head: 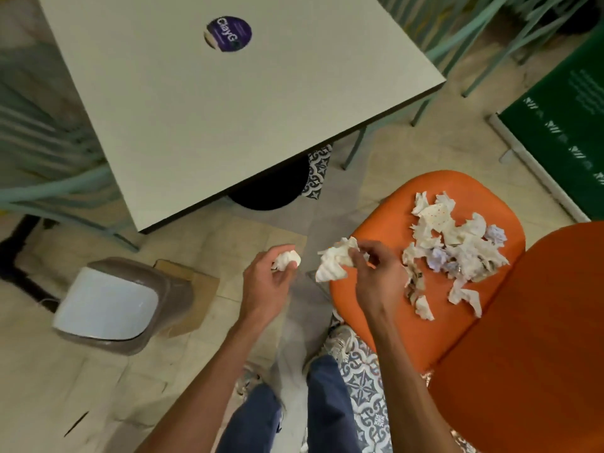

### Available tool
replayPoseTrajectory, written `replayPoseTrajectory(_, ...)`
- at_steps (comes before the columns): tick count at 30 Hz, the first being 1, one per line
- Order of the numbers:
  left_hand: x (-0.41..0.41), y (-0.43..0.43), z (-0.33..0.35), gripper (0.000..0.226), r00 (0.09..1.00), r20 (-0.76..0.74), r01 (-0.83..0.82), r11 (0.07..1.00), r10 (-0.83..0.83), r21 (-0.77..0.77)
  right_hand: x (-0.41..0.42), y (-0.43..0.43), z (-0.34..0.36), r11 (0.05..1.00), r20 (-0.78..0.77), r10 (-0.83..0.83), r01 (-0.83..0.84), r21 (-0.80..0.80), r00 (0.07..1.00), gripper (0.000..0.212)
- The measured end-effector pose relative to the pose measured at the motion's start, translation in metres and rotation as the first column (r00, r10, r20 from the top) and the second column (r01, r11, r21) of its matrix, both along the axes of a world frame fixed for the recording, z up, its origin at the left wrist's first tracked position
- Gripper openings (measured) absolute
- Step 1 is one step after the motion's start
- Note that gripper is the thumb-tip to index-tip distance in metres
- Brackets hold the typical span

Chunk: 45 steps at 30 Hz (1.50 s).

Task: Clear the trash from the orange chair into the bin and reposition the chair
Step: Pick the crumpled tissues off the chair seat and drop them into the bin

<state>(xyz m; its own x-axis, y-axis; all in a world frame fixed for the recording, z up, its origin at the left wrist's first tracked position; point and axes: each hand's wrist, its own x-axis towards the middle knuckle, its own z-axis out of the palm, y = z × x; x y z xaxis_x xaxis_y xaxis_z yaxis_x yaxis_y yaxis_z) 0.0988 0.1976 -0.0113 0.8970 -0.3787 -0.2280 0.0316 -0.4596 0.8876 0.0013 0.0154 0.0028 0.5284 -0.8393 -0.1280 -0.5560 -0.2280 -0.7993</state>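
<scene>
A round purple sticker [229, 33] sits on the pale surface [228, 119], near its far edge. White letters on the sticker seem to spell "ClayG". The word is turned almost upside down to the camera. Smaller lines next to that word are too blurry to read. To the right of the surface, a green board [568, 125] stands on the floor. It has a few lines of small pale writing, too blurry to read. A row of white marks runs along its edge, and they cannot be read as letters.
</scene>
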Motion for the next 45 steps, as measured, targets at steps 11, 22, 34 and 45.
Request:
replayPoseTrajectory(11, 0.031, 0.206, 0.022, 0.029, 0.924, 0.063, -0.381, 0.922, 0.377, 0.071, 0.096, 0.191, 0.035, 0.907, 0.127, 0.382, -0.398, 0.136, 0.915, 0.013)
replayPoseTrajectory(22, 0.026, 0.33, -0.007, 0.032, 0.786, 0.129, -0.616, 0.783, 0.604, 0.086, 0.165, 0.325, -0.01, 0.727, 0.118, 0.651, -0.661, 0.187, 0.75, 0.01)
replayPoseTrajectory(34, 0.029, 0.356, -0.04, 0.034, 0.788, 0.103, -0.615, 0.782, 0.606, 0.103, 0.179, 0.389, -0.09, 0.587, -0.065, 0.807, -0.81, -0.013, 0.586, 0.018)
replayPoseTrajectory(45, 0.034, 0.354, -0.051, 0.036, 0.897, 0.199, -0.437, 0.86, 0.395, 0.263, 0.195, 0.413, -0.14, 0.241, -0.371, 0.901, -0.971, -0.003, 0.225, 0.044)
